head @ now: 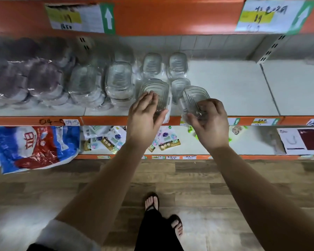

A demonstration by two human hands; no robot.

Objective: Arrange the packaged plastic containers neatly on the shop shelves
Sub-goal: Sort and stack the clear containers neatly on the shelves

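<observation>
Two packs meet at the shelf [234,91] front edge: our left hand [145,113] clasps the left container [155,91], our right hand [211,122] clasps the right container [193,98]. We should push both back square with the rows [178,65] behind.

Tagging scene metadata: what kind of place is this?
Most likely a shop aisle: orange-edged shelves with price labels, rows of bagged containers, and a printed bag of goods on the lower shelf.
</observation>
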